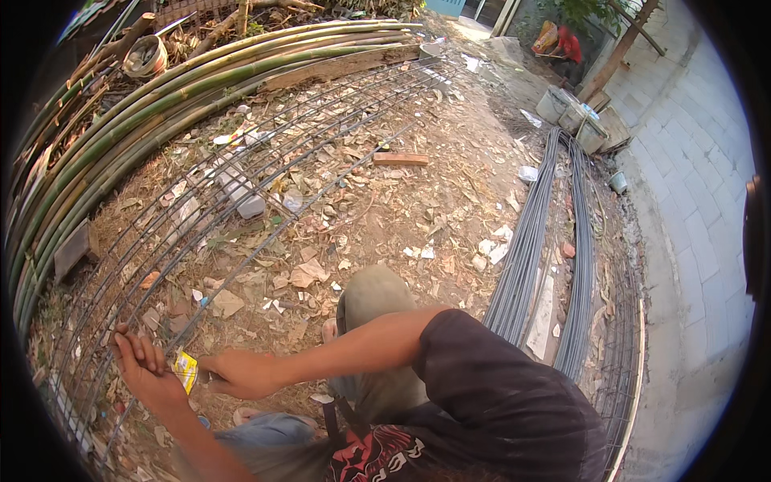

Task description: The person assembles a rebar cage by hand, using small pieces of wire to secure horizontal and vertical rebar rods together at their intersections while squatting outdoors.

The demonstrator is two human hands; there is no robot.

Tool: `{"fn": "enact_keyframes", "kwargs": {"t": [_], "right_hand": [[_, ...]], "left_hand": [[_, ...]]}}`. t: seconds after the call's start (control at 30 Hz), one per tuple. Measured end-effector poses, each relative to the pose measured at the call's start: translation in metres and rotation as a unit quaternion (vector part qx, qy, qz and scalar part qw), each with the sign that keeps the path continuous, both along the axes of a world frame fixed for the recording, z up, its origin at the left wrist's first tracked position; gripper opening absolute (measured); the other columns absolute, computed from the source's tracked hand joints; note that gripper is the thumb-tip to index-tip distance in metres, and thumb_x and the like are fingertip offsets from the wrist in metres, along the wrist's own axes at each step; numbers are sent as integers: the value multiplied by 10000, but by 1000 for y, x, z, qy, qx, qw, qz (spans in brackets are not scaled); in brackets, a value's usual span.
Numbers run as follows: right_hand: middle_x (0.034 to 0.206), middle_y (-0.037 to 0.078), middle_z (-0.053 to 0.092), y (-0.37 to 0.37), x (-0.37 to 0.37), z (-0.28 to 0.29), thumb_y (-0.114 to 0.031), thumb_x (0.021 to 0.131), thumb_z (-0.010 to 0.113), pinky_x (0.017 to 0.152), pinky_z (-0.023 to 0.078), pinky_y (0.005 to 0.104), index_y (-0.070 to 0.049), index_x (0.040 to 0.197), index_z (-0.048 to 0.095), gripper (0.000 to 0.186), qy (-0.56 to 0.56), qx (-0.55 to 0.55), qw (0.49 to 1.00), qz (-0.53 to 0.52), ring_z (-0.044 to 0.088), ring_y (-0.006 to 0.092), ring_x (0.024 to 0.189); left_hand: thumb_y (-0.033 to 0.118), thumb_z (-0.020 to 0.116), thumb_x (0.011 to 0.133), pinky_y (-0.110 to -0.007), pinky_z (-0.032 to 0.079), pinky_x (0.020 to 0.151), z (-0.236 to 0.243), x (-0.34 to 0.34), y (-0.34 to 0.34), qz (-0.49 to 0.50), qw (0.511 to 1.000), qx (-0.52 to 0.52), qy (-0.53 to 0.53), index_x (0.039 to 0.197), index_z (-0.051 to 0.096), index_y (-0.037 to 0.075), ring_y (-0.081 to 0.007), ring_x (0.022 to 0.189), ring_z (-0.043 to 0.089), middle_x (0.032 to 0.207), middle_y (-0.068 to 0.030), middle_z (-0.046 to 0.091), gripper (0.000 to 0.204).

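Observation:
At the lower left, my left hand (152, 377) curls its fingers at the dark steel bars of a long rebar framework (257, 153); what lies inside its grip is hidden. My right hand (241, 373) reaches across to it, closed on something small and dark that is too hidden to name. Between the two hands, a yellow printed scrap (185, 371) shows behind a thin line like wire. My bent knee (373, 297) rises just beyond my right forearm.
Bamboo poles (177, 88) curve along the left. Rebar bundles (522, 249) lie right, beside a block wall (683, 201), with buckets (554, 104) farther back. A short wooden piece (401, 159) lies among dry leaves. A person in red (566, 52) works at the far back.

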State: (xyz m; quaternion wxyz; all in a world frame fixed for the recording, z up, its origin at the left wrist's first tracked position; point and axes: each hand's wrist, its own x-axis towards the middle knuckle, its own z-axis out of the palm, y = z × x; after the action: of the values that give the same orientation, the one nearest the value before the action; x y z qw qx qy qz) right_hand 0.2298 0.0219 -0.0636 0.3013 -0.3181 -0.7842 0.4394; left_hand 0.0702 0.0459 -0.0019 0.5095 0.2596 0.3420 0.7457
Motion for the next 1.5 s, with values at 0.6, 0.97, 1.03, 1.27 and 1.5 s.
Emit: {"fn": "enact_keyframes", "kwargs": {"t": [0.6,0.97,1.03,1.27,1.5], "right_hand": [[669,154,615,-11,-4,25,-143,800,569,511,476,467,-7,861,533,154,-149,225,950,156,646,371,651],[745,164,621,93,27,26,-170,775,602,584,517,455,-13,856,554,183,-206,229,949,-75,647,338,717],[717,206,640,43,16,36,-178,812,581,562,515,473,11,843,553,194,-292,94,944,124,657,371,690],[640,114,525,19,-4,75,-198,858,559,520,455,459,-19,886,535,182,27,333,937,100,580,358,589],[730,166,629,94,17,29,-205,903,529,586,491,471,-43,995,536,187,-173,197,954,-147,630,382,691]], "left_hand": [[191,451,1038,-197,210,384,-4,-35,-4,-24,996,-14,-84,1106,508,42,-25,496,237,687,23,337,173],[188,448,1040,-192,206,388,-3,-4,-5,-8,994,89,-60,1055,519,47,-26,481,222,656,30,310,158],[186,452,1038,-188,206,394,-6,-10,-2,5,995,103,6,1047,529,49,-20,484,230,649,33,310,157],[187,463,1034,-194,185,381,1,-19,6,28,999,-19,2,1033,551,54,-12,463,211,643,41,315,160],[217,497,1023,-197,178,364,0,-16,4,7,999,36,-18,1013,549,65,-10,457,204,630,47,315,161]]}}
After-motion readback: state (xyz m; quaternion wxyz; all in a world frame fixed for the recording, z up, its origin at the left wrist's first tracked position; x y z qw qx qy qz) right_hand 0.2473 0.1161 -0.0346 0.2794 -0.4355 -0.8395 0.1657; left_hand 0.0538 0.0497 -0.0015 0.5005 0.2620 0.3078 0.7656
